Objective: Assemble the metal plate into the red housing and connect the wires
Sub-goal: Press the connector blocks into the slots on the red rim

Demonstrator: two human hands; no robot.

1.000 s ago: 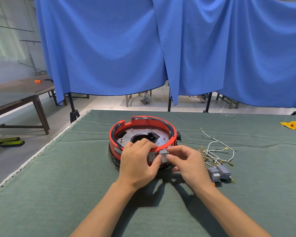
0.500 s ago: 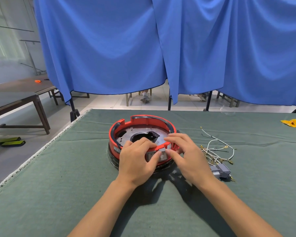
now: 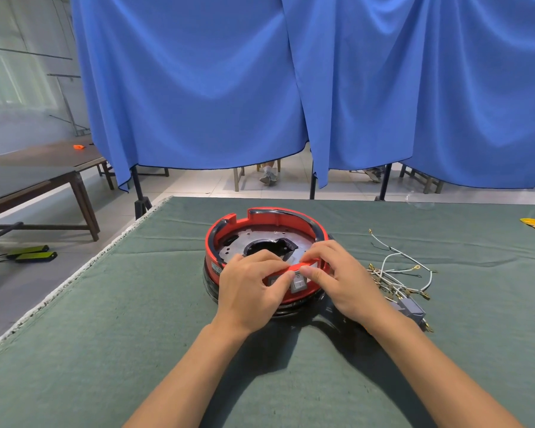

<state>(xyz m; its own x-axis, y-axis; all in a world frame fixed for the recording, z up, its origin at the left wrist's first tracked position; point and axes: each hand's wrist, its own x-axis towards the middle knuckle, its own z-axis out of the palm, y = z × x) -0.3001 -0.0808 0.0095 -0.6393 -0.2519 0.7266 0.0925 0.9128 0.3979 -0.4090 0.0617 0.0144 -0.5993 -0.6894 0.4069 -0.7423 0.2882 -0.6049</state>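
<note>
Both hands, left point(image 3: 248, 290) and right point(image 3: 343, 281), pinch the near rim of the round red plastic housing point(image 3: 260, 219) holding a grey metal plate point(image 3: 238, 247).

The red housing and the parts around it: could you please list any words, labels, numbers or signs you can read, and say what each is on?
"I": a single stroke on the grey rocker switch in the red housing, between the left hand and right hand.
White label on the housing's left wall: print too small to read.
Nothing else is legible.

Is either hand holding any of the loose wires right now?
No, the left hand and right hand both grip the near rim of the red housing, while the loose wires lie untouched on the cloth.
</note>
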